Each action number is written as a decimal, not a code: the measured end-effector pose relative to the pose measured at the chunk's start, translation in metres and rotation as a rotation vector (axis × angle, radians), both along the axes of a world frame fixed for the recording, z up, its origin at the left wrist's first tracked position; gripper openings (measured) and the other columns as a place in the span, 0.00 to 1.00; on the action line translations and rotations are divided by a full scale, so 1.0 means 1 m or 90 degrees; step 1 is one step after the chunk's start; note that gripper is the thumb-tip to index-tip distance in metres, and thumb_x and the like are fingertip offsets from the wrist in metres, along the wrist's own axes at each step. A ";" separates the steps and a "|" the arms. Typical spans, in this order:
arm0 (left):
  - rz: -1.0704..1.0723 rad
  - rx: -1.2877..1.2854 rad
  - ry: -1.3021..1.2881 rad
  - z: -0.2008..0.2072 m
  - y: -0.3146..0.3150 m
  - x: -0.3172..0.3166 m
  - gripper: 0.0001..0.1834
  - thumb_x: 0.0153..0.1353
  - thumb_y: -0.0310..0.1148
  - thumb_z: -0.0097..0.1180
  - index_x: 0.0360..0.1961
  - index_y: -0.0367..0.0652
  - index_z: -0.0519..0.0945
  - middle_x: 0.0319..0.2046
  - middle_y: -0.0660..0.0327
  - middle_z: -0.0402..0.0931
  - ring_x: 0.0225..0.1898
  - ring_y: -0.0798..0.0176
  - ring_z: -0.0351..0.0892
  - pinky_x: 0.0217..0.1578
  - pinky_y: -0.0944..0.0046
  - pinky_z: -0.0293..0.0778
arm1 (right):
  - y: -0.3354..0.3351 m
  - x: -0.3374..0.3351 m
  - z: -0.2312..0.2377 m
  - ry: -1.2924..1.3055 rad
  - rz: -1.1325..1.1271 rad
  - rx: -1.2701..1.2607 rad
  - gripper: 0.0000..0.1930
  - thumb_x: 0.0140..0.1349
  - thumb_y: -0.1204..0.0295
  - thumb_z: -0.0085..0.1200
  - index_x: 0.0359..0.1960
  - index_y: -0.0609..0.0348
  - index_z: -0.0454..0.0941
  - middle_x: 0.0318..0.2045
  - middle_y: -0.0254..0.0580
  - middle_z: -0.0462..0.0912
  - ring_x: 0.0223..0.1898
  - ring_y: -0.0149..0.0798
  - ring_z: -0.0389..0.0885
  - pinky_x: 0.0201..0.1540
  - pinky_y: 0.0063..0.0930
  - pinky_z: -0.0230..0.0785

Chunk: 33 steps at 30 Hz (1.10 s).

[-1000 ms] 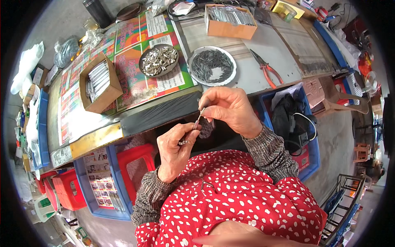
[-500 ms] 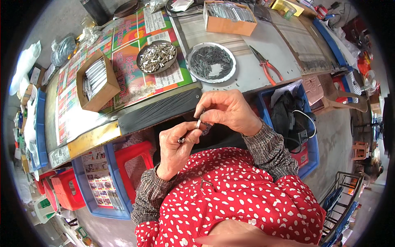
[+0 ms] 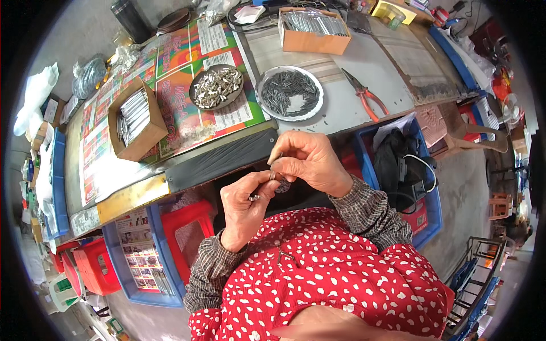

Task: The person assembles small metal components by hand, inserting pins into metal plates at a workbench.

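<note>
My left hand (image 3: 243, 203) is closed in a pinch around a slim silvery rod (image 3: 254, 198), whose end pokes out between the fingers. Just above it, touching or nearly touching, my right hand (image 3: 315, 166) pinches something small and dark, mostly covered by the fingertips. Both hands meet in front of the bench edge, over my lap. Beyond them on the bench stand a dark bowl (image 3: 241, 94) of short metal caps and a white-rimmed dish (image 3: 319, 108) of thin dark sticks.
Pliers (image 3: 367, 96) with red handles lie right of the dish. Cardboard boxes of slim silvery rods stand at left (image 3: 145, 143) and at the back (image 3: 313, 43). Below the bench are a blue crate (image 3: 435, 213), another blue crate (image 3: 152, 227) and a red stool (image 3: 187, 213).
The view has shifted slightly. The silvery piece that stood out between my fingertips is now mostly covered. My right fingers have closed in over the left fingertips.
</note>
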<state>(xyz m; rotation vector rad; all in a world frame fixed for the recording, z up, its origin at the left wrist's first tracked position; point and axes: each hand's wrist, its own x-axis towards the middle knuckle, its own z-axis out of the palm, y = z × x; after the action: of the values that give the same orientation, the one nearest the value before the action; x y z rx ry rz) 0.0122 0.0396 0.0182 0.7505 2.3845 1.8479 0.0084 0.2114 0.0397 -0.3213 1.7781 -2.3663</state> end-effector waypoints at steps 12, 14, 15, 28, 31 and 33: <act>0.072 -0.062 0.137 0.001 0.005 -0.003 0.07 0.49 0.22 0.62 0.30 0.36 0.77 0.22 0.57 0.78 0.22 0.63 0.78 0.24 0.69 0.71 | -0.009 0.000 -0.002 0.066 -0.100 0.065 0.07 0.59 0.74 0.56 0.27 0.61 0.71 0.21 0.28 0.73 0.19 0.17 0.67 0.19 0.11 0.59; 0.024 -0.008 0.047 0.001 0.004 -0.004 0.04 0.53 0.23 0.60 0.29 0.34 0.77 0.18 0.61 0.75 0.20 0.72 0.73 0.24 0.73 0.69 | -0.002 -0.001 0.001 -0.006 -0.024 0.007 0.04 0.58 0.78 0.55 0.30 0.64 0.72 0.23 0.32 0.73 0.19 0.19 0.68 0.20 0.11 0.61; 0.024 -0.008 0.046 0.001 0.004 -0.004 0.04 0.53 0.23 0.60 0.29 0.34 0.77 0.18 0.61 0.75 0.20 0.72 0.73 0.24 0.73 0.69 | 0.001 -0.001 -0.001 -0.008 -0.025 0.006 0.04 0.58 0.78 0.55 0.30 0.64 0.72 0.23 0.32 0.73 0.19 0.19 0.68 0.20 0.11 0.61; 0.047 -0.015 0.057 -0.005 0.005 -0.005 0.04 0.52 0.21 0.60 0.29 0.35 0.78 0.19 0.62 0.75 0.20 0.73 0.72 0.25 0.73 0.69 | -0.004 -0.002 -0.007 0.028 -0.050 0.003 0.06 0.59 0.76 0.55 0.29 0.63 0.71 0.22 0.31 0.72 0.18 0.19 0.67 0.19 0.13 0.58; -0.032 0.021 -0.035 -0.004 0.002 -0.004 0.04 0.52 0.22 0.60 0.29 0.34 0.78 0.19 0.62 0.75 0.21 0.73 0.73 0.25 0.73 0.69 | 0.003 -0.001 -0.008 0.009 0.022 0.005 0.06 0.59 0.76 0.55 0.28 0.63 0.71 0.22 0.32 0.71 0.18 0.20 0.67 0.19 0.12 0.58; -0.034 0.031 -0.062 -0.004 0.003 -0.002 0.04 0.52 0.22 0.60 0.29 0.35 0.78 0.19 0.61 0.75 0.21 0.72 0.73 0.24 0.73 0.69 | 0.003 0.001 -0.008 0.012 0.016 -0.004 0.06 0.59 0.76 0.56 0.27 0.63 0.71 0.22 0.31 0.72 0.18 0.20 0.67 0.19 0.12 0.59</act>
<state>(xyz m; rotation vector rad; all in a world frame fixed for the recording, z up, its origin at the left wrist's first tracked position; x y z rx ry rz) 0.0101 0.0431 0.0142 0.7035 2.2455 1.8829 0.0090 0.2147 0.0316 -0.3655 1.7653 -2.3591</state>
